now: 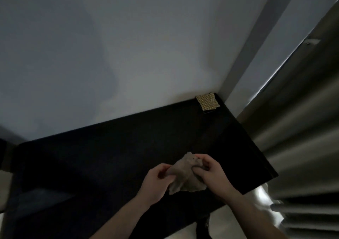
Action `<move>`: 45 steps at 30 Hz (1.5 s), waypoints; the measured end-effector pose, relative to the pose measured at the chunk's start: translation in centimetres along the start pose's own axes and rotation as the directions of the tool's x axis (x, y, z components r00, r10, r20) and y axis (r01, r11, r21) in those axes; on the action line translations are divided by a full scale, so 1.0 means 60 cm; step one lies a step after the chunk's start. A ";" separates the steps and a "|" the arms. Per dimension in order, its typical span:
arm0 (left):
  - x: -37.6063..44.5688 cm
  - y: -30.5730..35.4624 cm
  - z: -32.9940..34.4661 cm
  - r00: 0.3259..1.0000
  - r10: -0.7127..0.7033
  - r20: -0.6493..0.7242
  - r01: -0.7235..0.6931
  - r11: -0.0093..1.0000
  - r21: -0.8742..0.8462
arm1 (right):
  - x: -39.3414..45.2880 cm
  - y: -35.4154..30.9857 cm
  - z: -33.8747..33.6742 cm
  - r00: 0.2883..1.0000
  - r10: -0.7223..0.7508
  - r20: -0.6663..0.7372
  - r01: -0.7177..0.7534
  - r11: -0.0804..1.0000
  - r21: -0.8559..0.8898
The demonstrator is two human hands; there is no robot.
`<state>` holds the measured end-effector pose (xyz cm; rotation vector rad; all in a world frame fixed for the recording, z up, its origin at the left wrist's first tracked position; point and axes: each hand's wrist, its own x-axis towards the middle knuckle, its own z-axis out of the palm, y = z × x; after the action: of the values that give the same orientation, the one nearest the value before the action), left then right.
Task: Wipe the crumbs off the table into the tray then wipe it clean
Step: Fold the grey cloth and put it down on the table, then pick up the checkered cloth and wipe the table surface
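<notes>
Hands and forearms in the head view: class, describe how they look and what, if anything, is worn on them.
Two bare hands, the left hand and the right hand, reach in from the bottom edge on bare forearms. No sleeve, glove, watch or ring can be seen. The picture is dim and slightly blurred, so small markings cannot be told.

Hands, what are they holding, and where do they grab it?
Both hold one crumpled cloth above the table. The left hand pinches its left edge; the right hand grips its right side.

1 head-worn view looks forward and down, close over a dark table (pixel 110 156) set against a pale wall (pixel 110 55), tilted.
</notes>
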<state>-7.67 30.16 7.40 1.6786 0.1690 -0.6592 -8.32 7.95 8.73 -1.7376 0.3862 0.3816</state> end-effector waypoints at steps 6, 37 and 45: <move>0.103 0.033 0.130 0.985 -0.075 -0.158 0.071 0.997 -0.034 | 0.125 0.038 -0.125 0.999 0.006 0.045 -0.001 0.993 -0.115; 0.583 0.119 0.326 0.955 -0.227 -0.189 0.295 0.782 0.548 | 0.670 0.064 -0.473 0.994 -0.010 0.108 0.083 0.710 -0.699; 0.488 0.031 0.261 0.948 -0.153 -0.278 0.286 0.789 0.543 | 0.815 0.045 -0.367 0.958 -0.165 0.233 0.286 0.543 -0.789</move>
<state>12.23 7.79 -7.06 2.3554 0.3566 -0.7444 34.91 -16.59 -11.62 -2.6326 -0.1840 0.5313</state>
